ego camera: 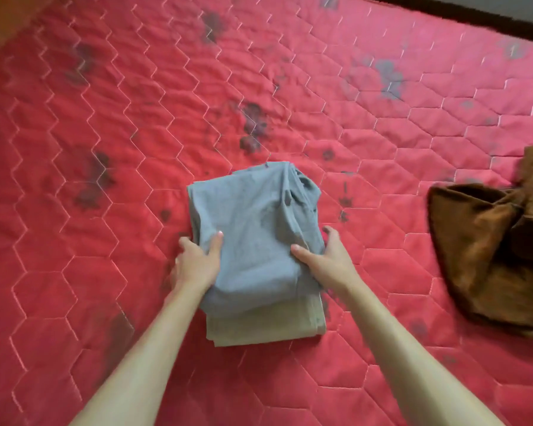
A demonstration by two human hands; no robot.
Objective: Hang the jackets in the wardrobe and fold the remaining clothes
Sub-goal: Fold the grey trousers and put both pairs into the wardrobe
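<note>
A folded grey garment [253,229] lies on top of a folded beige garment [265,324] in the middle of the red quilted bed [105,149]. My left hand [197,262] grips the grey garment's left edge, thumb on top and fingers under the side. On the right edge, my right hand [323,259] holds it the same way, thumb on the cloth and fingers round the side. A brown garment [486,250] lies crumpled at the right side of the bed.
The red quilt has hexagon stitching and dark flower prints. A dark bed edge [474,20] and grey floor show at the top right. An orange-brown surface [0,16] fills the top left corner.
</note>
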